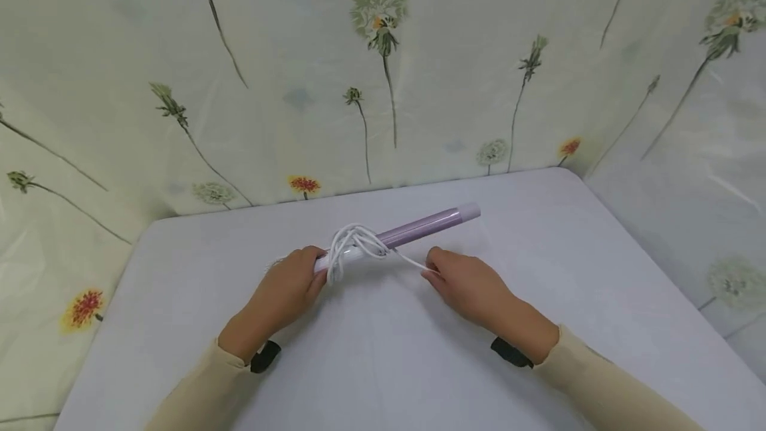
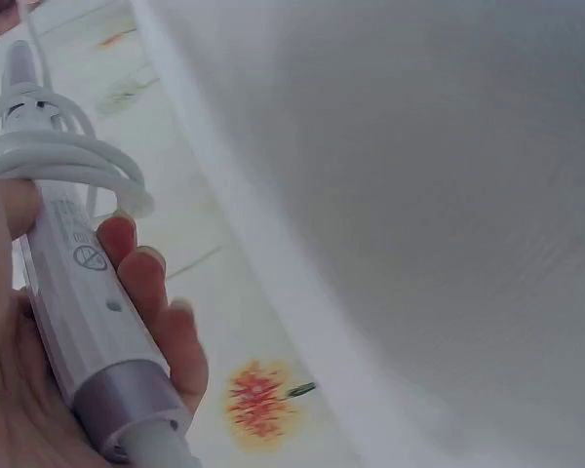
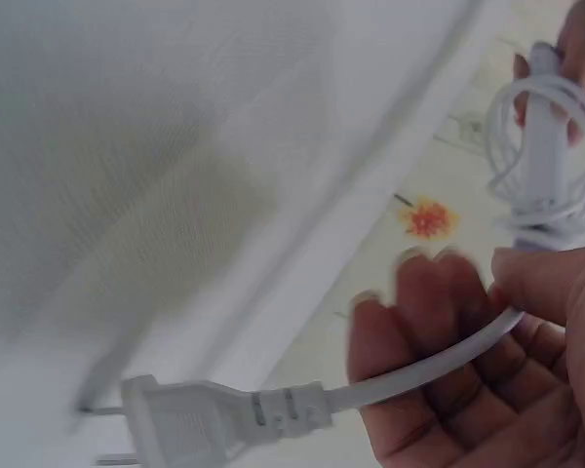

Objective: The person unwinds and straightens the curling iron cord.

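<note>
My left hand (image 1: 290, 288) grips the white handle (image 2: 88, 292) of a curling iron (image 1: 421, 226), fingers wrapped round it near the cord end. The iron's purple barrel points up and to the right, with a paler tip (image 1: 469, 211). Loose loops of white power cord (image 1: 358, 235) wind about the middle of the iron. From these loops a length of cord runs right to my right hand (image 1: 469, 285), which pinches it between thumb and fingers. In the right wrist view, a two-pin plug (image 3: 190, 421) hangs off the cord just past the fingertips.
A white-covered table (image 1: 383, 364) lies under both hands. Behind it and at both sides hangs a pale curtain (image 1: 287, 38) printed with dandelions and orange flowers, meeting the table's far edge. Dark bands (image 1: 265, 356) sit on the wrists at the beige sleeves (image 1: 604, 378).
</note>
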`<state>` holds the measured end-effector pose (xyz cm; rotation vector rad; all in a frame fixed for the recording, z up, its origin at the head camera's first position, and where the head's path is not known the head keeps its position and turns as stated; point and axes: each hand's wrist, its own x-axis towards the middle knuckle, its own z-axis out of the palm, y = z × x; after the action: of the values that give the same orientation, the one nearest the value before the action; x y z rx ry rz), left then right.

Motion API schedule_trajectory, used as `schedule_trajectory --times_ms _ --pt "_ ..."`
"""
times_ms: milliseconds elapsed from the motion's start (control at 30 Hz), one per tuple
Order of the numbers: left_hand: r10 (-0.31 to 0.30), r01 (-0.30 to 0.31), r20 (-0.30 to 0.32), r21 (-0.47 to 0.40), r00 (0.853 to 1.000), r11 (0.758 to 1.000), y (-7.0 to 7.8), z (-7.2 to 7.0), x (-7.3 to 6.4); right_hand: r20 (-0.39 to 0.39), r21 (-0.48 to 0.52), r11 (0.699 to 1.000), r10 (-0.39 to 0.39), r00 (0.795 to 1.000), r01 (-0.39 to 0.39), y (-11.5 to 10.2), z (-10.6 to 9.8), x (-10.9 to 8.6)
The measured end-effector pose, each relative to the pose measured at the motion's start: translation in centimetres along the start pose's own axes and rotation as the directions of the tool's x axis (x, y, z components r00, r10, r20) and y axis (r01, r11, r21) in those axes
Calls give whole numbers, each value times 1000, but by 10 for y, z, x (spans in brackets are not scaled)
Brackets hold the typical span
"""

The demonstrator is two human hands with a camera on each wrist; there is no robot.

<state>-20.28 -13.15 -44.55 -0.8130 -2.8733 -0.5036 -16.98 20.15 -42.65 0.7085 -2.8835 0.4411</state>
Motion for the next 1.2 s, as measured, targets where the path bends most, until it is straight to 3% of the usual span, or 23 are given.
schedule_trajectory --times_ms 67,200,300,467,567,667,767,900,967,1033,1133,1200 --pt "28 -28 -15 -19 999 999 6 -11 -9 15 130 990 46 999 -47 6 -3 -2" --pt "102 -101 2 -50 995 994 19 -25 -28 7 331 943 42 999 -42 33 -6 0" --pt "177 -176 12 -61 984 982 28 -29 -39 31 483 875 32 999 -43 57 -13 8" --pt "288 -288 19 13 958 958 39 -29 -49 164 637 766 -23 986 -89 79 -47 13" --pt "288 -289 28 69 957 955 39 -27 -53 163 657 753 -106 981 -28 72 -76 9" --pt "228 -230 32 110 973 967 35 -26 -55 86 647 754 -221 971 114 51 -100 -3" --pt "169 -167 -7 122 986 978 30 -23 -53 71 660 720 -344 936 214 21 -112 -23" --pt "144 -131 -113 115 983 985 24 -21 -48 182 736 641 -497 848 218 -17 -105 -46" --pt "132 -117 -152 108 980 987 22 -22 -45 241 748 634 -537 808 198 -32 -97 -52" --pt "110 -97 -163 82 980 992 23 -23 -43 295 734 654 -551 781 184 -45 -87 -57" --pt "51 -48 -152 27 987 998 24 -24 -41 382 663 731 -515 767 160 -59 -73 -61" --pt "8 -12 -135 -24 991 1000 26 -25 -41 438 584 799 -458 773 143 -61 -64 -62"
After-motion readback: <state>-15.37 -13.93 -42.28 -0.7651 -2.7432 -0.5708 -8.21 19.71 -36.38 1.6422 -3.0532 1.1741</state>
